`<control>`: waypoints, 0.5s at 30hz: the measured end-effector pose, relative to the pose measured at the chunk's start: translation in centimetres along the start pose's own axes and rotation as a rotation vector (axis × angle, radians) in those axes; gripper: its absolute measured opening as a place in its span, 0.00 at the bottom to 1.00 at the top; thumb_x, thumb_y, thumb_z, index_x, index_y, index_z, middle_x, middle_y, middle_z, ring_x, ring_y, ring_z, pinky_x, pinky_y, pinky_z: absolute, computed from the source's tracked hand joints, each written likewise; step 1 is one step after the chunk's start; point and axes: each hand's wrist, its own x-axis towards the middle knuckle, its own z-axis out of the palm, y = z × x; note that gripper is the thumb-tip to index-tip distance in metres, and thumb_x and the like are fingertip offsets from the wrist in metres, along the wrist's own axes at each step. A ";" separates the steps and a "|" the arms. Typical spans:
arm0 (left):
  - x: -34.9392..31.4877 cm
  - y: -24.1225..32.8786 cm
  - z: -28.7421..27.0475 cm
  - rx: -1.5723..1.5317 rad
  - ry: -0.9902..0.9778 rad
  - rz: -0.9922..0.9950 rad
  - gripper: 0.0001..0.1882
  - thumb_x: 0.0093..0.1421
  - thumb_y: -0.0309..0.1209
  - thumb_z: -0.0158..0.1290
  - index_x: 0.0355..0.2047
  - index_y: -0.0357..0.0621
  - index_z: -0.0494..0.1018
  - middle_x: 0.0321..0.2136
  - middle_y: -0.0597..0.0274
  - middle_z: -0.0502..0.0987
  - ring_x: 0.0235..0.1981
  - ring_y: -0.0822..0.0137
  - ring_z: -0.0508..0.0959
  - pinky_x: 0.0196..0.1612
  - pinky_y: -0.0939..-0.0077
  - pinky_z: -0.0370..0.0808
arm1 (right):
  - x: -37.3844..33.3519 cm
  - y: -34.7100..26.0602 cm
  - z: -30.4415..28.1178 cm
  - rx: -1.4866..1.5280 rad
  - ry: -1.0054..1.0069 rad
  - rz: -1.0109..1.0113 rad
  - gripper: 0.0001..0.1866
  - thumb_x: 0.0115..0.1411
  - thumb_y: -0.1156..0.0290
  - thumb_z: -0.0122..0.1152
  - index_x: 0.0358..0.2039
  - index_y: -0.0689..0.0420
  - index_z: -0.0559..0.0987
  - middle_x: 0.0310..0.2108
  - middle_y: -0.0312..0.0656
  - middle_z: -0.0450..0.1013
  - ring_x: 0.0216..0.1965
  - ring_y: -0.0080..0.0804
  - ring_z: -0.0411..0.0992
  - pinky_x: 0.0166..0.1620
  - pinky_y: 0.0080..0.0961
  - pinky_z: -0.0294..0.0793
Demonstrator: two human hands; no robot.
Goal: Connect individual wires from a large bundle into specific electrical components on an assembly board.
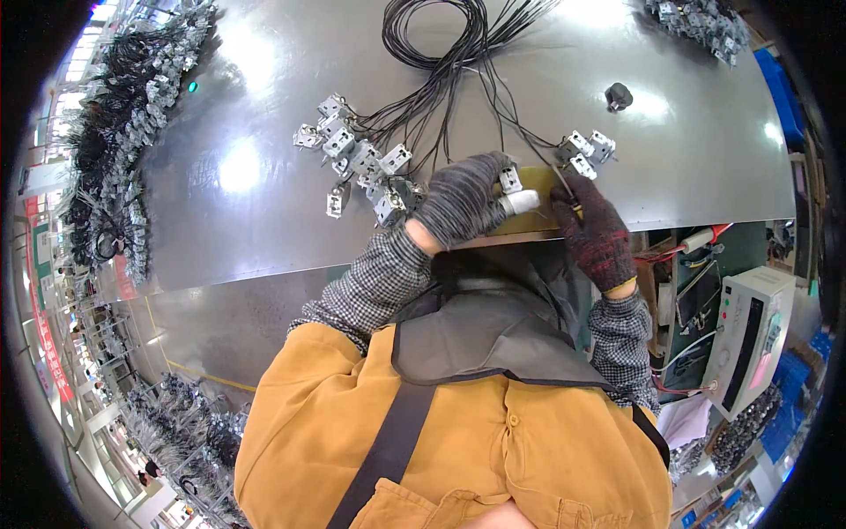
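Silvery connector (pixel 510 180) sits over the left part of the yellow pad (pixel 539 183), pinched in the left hand (pixel 463 201), the nearer one, its long axis running roughly near-to-far. At the pad's right edge the right hand (pixel 595 231) curls; what it grips, I cannot tell.

Two gloves (pixel 460 201), one cable coil (pixel 479 42), one black lump (pixel 619 97), one white machine (pixel 747 339) and three sockets (pixel 576 145) at right (the left cluster (pixel 363 160) is too crowded) are counted.
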 end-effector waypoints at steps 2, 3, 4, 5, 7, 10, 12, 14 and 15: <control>0.8 -0.4 -0.9 0.076 -0.157 -0.080 0.30 0.63 0.55 0.64 0.49 0.41 0.80 0.32 0.52 0.84 0.33 0.57 0.84 0.39 0.63 0.80 | 0.0 0.0 -0.6 0.026 0.025 0.026 0.17 0.68 0.70 0.63 0.56 0.55 0.76 0.44 0.52 0.81 0.47 0.53 0.81 0.48 0.43 0.79; 1.2 -0.2 -1.3 0.078 -0.156 -0.081 0.30 0.63 0.55 0.64 0.49 0.41 0.80 0.32 0.52 0.84 0.33 0.57 0.84 0.39 0.63 0.80 | 0.1 0.1 -0.7 0.036 0.018 0.029 0.16 0.69 0.69 0.62 0.56 0.55 0.76 0.43 0.52 0.82 0.46 0.53 0.81 0.48 0.43 0.79; 1.6 0.1 -1.7 0.042 -0.226 -0.125 0.30 0.63 0.56 0.63 0.48 0.41 0.80 0.31 0.53 0.84 0.32 0.56 0.84 0.39 0.63 0.80 | 0.1 0.1 -0.8 0.046 0.012 0.032 0.16 0.70 0.68 0.61 0.56 0.55 0.77 0.43 0.52 0.82 0.46 0.53 0.82 0.48 0.42 0.79; 1.8 0.4 -1.9 0.007 -0.294 -0.171 0.30 0.63 0.57 0.62 0.47 0.41 0.80 0.31 0.53 0.83 0.32 0.56 0.84 0.39 0.63 0.80 | 0.2 -0.2 -0.8 0.047 0.011 0.029 0.16 0.70 0.68 0.61 0.56 0.55 0.77 0.43 0.52 0.82 0.46 0.53 0.82 0.48 0.42 0.79; 1.4 0.5 -1.3 0.043 -0.256 -0.129 0.30 0.62 0.59 0.62 0.46 0.42 0.81 0.30 0.54 0.84 0.32 0.54 0.85 0.39 0.62 0.80 | 0.2 -1.0 -0.5 0.081 0.032 -0.011 0.17 0.70 0.69 0.62 0.57 0.55 0.76 0.43 0.52 0.81 0.45 0.51 0.82 0.48 0.41 0.79; 0.3 0.7 -0.1 0.212 -0.151 -0.011 0.30 0.59 0.59 0.64 0.46 0.46 0.82 0.32 0.52 0.84 0.35 0.51 0.86 0.39 0.59 0.80 | 0.0 -1.0 0.1 0.053 0.082 -0.058 0.16 0.70 0.69 0.62 0.57 0.56 0.78 0.43 0.52 0.81 0.45 0.51 0.81 0.48 0.40 0.79; -0.3 0.9 0.9 0.280 -0.130 0.037 0.30 0.56 0.60 0.65 0.45 0.47 0.82 0.33 0.54 0.84 0.36 0.52 0.85 0.40 0.57 0.78 | -0.4 -2.1 -0.3 0.071 0.066 -0.068 0.15 0.69 0.69 0.62 0.55 0.56 0.79 0.43 0.53 0.81 0.45 0.51 0.81 0.49 0.39 0.79; -0.6 0.9 1.5 0.366 -0.052 0.131 0.30 0.51 0.59 0.68 0.44 0.49 0.82 0.34 0.56 0.83 0.38 0.52 0.83 0.43 0.54 0.75 | -0.8 -2.9 -0.8 0.088 0.050 -0.080 0.14 0.69 0.70 0.62 0.53 0.57 0.80 0.43 0.53 0.81 0.45 0.51 0.81 0.49 0.39 0.79; -0.6 1.0 1.7 0.366 -0.052 0.131 0.30 0.51 0.59 0.68 0.44 0.49 0.82 0.34 0.56 0.83 0.38 0.52 0.83 0.43 0.54 0.75 | -0.9 -3.0 -1.0 0.072 0.021 -0.088 0.13 0.68 0.70 0.63 0.51 0.57 0.81 0.43 0.52 0.81 0.45 0.52 0.81 0.49 0.39 0.79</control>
